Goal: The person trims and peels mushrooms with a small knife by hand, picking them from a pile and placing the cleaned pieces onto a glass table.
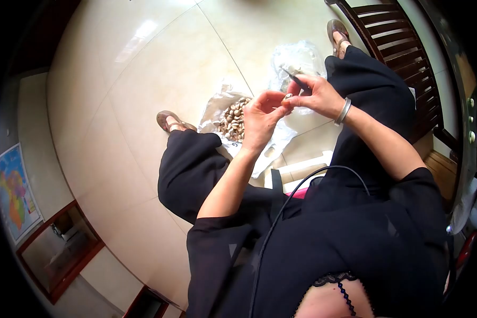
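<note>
My left hand (pixel 261 117) pinches a small pale-and-brown, shell-like piece (pixel 287 97) between thumb and fingertips. Close against it, my right hand (pixel 321 96) also touches the piece, and its fingers are closed round a slim dark tool (pixel 298 80) with a thin pointed end. That end points up and away to the left; the tool's exact kind is unclear. Below and beyond my left hand, a heap of small brown-and-white, rounded, shell-like pieces (pixel 232 120) lies on an opened white plastic bag (pixel 212 108). What else my fingers cover is hidden.
A clear plastic bag (pixel 302 55) with pale contents, hard to make out, lies on the tiled floor (pixel 159 69) beyond my right hand. My two feet stand on either side of the bags. A dark slatted wooden chair (pixel 403 50) stands right. A black cable (pixel 281 212) crosses my lap.
</note>
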